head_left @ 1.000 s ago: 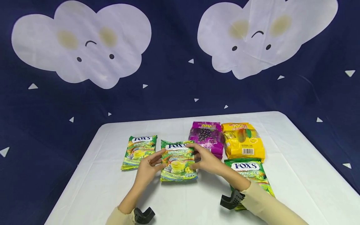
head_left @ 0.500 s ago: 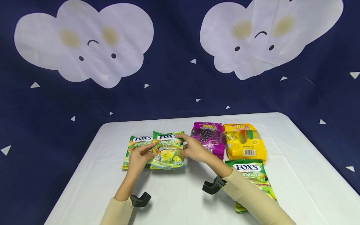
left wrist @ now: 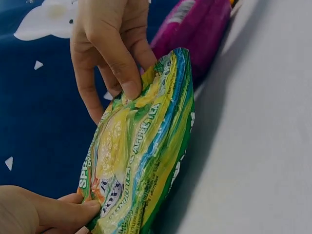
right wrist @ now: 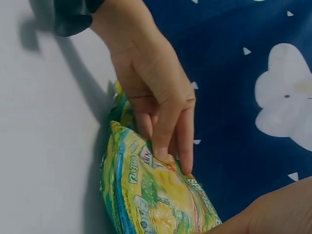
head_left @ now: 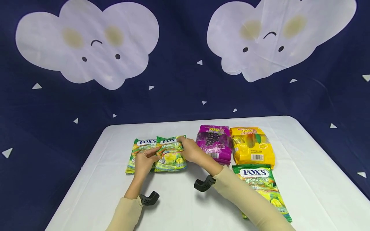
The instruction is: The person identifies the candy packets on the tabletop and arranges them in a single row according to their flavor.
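Both hands hold a green and yellow bag of Fox's Spring Tea candy (head_left: 170,157) by its sides, left of the table's middle in the head view. My left hand (head_left: 143,161) pinches its left edge, thumb in front. The right hand (head_left: 193,152) grips its right edge, thumb on the front and fingers toward the top corner. In the left wrist view, the held bag (left wrist: 141,141) leans with its lower edge close over the white cloth. A second Fox's candy bag (head_left: 133,160) lies at the left, partly hidden by the held bag and my left hand.
At the back right, a purple candy bag (head_left: 214,144) with grapes on it lies beside a yellow mango candy bag (head_left: 252,146). Another Fox's bag (head_left: 257,183) is in front of them, partly under my right sleeve. A dark blue cloud-patterned cloth (head_left: 185,80) hangs behind the white table (head_left: 179,205).
Both hands have carried the held Fox's bag left and back, beside the left Fox's bag and partly over it. It sits slightly lower than half a second ago. The other bags have stayed put.
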A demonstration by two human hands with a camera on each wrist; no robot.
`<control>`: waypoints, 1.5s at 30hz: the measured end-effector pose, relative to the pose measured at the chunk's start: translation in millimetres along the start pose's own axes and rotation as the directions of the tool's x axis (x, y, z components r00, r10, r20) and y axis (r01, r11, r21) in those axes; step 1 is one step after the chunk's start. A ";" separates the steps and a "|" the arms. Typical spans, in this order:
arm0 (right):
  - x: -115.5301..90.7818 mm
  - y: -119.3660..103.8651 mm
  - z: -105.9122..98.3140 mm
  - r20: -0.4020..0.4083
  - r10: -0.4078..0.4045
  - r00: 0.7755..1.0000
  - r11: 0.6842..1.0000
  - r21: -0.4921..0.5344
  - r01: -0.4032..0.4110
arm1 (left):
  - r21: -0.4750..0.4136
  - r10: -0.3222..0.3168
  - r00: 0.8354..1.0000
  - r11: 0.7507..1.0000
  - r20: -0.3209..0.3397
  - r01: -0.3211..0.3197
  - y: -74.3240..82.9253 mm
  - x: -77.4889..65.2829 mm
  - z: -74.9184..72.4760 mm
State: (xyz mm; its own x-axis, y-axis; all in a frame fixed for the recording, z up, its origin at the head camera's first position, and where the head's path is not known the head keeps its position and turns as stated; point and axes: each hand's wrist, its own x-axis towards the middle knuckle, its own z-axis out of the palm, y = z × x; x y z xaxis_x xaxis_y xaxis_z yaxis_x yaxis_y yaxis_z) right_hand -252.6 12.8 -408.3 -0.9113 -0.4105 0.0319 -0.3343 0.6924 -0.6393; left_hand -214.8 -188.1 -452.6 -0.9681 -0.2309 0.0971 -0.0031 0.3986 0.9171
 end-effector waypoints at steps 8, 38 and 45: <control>4.0 2.4 14.7 0.006 0.026 1.000 0.998 -0.051 -0.025 | 0.082 0.096 0.995 0.992 -0.014 -0.095 -5.2 1.2 1.2; 14.7 6.0 32.0 0.011 0.026 1.000 0.975 -0.223 -0.023 | 0.300 0.174 0.984 0.942 -0.048 -0.152 3.9 1.7 3.8; 14.7 7.1 33.5 -0.012 0.028 1.000 0.979 -0.203 -0.030 | 0.307 0.175 0.983 0.940 -0.048 -0.152 3.6 2.6 5.3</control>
State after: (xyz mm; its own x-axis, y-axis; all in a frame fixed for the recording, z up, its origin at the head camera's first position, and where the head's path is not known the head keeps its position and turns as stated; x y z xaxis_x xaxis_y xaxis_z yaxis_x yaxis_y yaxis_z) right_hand -260.3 -8.2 -438.1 -0.9232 -0.3836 0.0230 -0.3484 0.8105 -0.4708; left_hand -218.7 -182.5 -451.1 -0.9407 -0.2001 0.2741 0.0673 0.6817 0.7285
